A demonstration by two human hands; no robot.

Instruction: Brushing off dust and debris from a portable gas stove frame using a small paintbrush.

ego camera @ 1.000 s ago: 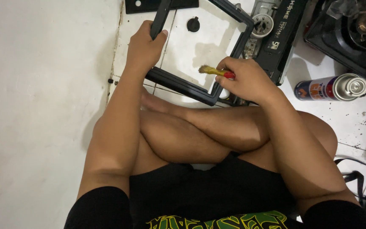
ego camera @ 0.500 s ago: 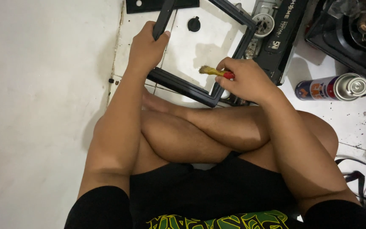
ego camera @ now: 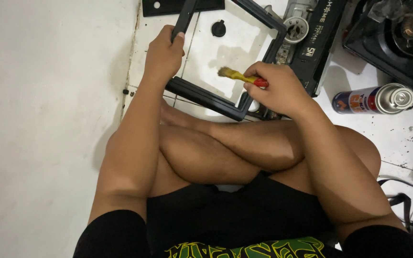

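I sit cross-legged on a white tiled floor. My left hand (ego camera: 164, 56) grips the left bar of a black rectangular metal frame (ego camera: 206, 99) that stands tilted on the floor in front of my legs. My right hand (ego camera: 279, 88) holds a small paintbrush (ego camera: 239, 76) with a yellow and red handle. Its bristles point left, inside the frame's opening, just above the lower right corner. A black round knob (ego camera: 218, 28) lies on the tile inside the frame.
A black portable gas stove body (ego camera: 311, 36) lies right of the frame. A gas canister (ego camera: 374, 99) lies on its side by my right knee. More black stove parts (ego camera: 395, 33) sit at top right. A black cable (ego camera: 407, 200) curls at lower right.
The brush has swung slightly, its bristles now farther left inside the frame. My left hand keeps its grip on the frame bar.
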